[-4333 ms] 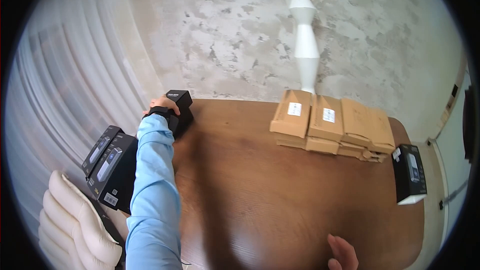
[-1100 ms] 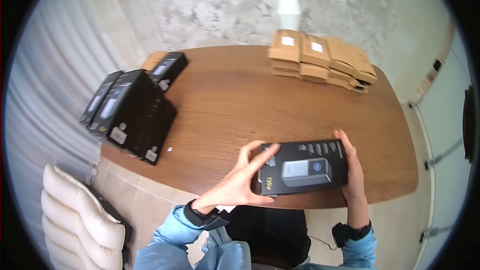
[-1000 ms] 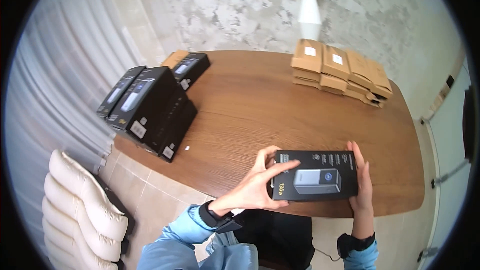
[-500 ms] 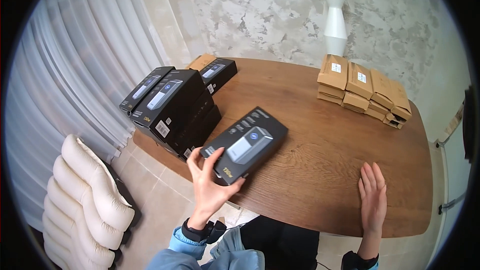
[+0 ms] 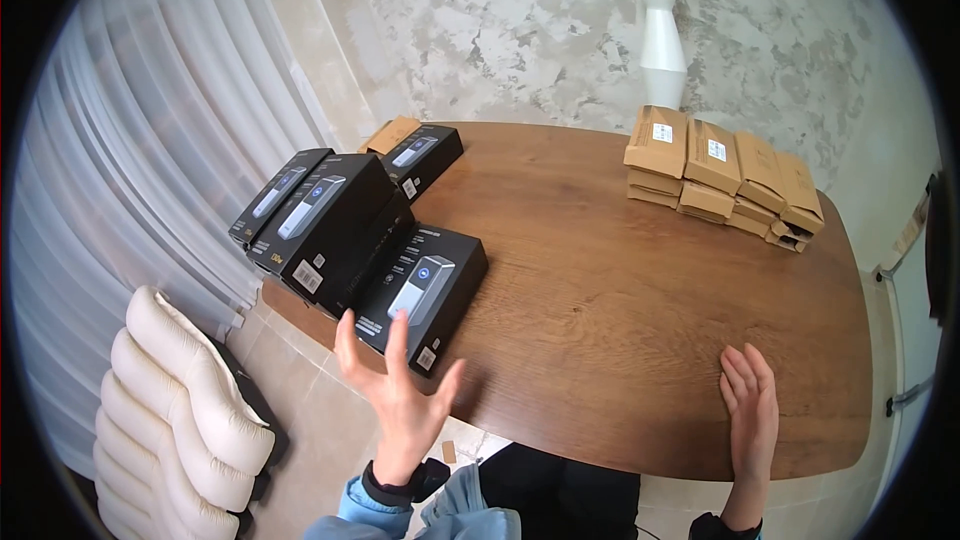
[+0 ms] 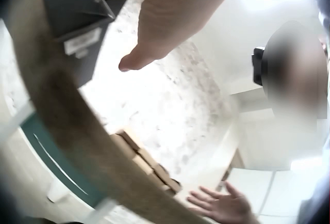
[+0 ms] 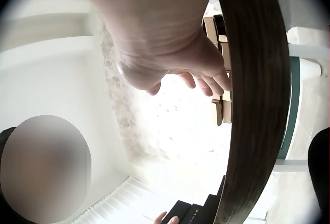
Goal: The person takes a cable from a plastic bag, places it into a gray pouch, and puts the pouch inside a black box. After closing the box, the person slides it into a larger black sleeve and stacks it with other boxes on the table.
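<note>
A black power bank box (image 5: 455,285) with a picture of a silver device lies face up at the table's left side, right against a stack of similar black boxes (image 5: 325,210). My left hand (image 5: 405,405) is at its near end, fingers spread and thumb apart; the fingertips overlap the box's near edge in the head view. In the left wrist view the thumb stands away from the box corner (image 6: 77,43). Palm turned inward, my right hand (image 5: 750,405) rests at the table's near right edge, fingers straight together and holding nothing.
Another black box (image 5: 425,155) lies behind the stack, beside a brown cardboard box (image 5: 392,134). Several brown cardboard boxes (image 5: 715,175) are stacked at the back right of the wooden table (image 5: 590,320). A cream padded chair (image 5: 185,410) stands at the left.
The black box, lately held in both hands, was carried left by my left hand and set down beside the stack. My left hand has let go; my right hand stays near the right edge.
</note>
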`<action>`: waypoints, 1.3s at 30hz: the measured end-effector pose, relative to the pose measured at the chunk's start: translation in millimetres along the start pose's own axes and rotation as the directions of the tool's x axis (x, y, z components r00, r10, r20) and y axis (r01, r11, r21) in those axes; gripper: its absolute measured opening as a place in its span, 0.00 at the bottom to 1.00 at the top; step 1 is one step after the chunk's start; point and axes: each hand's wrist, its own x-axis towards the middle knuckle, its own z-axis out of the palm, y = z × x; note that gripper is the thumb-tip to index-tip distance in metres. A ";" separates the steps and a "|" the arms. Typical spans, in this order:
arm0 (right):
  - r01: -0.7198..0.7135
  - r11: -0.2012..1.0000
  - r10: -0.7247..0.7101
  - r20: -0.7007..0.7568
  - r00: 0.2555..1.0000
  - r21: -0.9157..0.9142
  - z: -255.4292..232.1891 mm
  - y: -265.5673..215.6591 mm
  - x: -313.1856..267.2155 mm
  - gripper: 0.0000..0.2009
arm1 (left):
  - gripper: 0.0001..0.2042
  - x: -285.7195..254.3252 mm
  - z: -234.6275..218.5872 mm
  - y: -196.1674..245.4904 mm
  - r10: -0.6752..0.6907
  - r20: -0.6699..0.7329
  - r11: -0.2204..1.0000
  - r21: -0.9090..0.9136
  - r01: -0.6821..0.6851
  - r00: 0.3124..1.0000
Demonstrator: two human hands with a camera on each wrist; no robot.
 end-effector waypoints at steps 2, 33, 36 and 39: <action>-0.011 1.000 0.012 -0.024 1.000 0.010 -2.9 -0.7 -3.0 0.33 | 0.37 30.4 -15.8 23.1 0.094 0.064 0.995 -0.037 -0.092 0.994; -0.121 0.980 0.110 -0.074 0.991 -0.161 -8.1 -17.1 -19.2 0.16 | 0.57 312.8 261.8 -122.8 -0.794 0.474 0.604 0.680 0.415 0.380; -0.107 0.980 0.096 -0.075 0.993 -0.165 -7.7 -16.2 -20.7 0.16 | 0.55 313.4 253.3 -114.8 -0.765 0.514 0.643 0.643 0.416 0.388; -0.117 0.969 0.103 -0.078 0.992 -0.217 -8.4 -16.4 -20.9 0.15 | 0.49 313.8 274.8 -123.4 -0.615 0.593 0.782 0.376 0.497 0.520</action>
